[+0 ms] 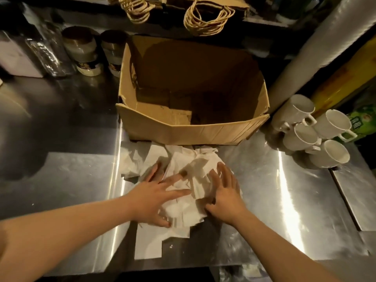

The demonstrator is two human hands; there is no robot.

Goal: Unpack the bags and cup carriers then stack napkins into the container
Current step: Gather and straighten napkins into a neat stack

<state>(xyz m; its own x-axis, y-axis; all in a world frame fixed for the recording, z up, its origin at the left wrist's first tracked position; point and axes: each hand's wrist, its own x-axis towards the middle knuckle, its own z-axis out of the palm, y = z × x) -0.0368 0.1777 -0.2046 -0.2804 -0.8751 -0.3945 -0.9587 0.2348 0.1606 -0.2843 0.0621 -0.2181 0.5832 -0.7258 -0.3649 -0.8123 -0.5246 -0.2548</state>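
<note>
- A loose heap of white napkins (pixel 183 169) lies on the steel counter (pixel 264 190), just in front of the open cardboard box (pixel 183 131), its far edge touching the box's near wall.
- The left hand (pixel 154 196) lies flat on the heap's left part, fingers spread and straight, pressing down; its grip closes on nothing.
- The right hand (pixel 225 190) rests against the heap's right side, fingers stretched forward over the paper, thumb tucked at the near edge; whether the thumb pinches a sheet, I cannot tell.
- The box stands upright, its inside dark, with only flat cardboard showing at the bottom.
- Four white mugs (pixel 317 131) lie bunched on their sides right of the box.
- Two jars (pixel 85 49) stand left of the box, near its far corner.
- Paper bags with twine handles (pixel 205 17) sit on a shelf behind the box.
</note>
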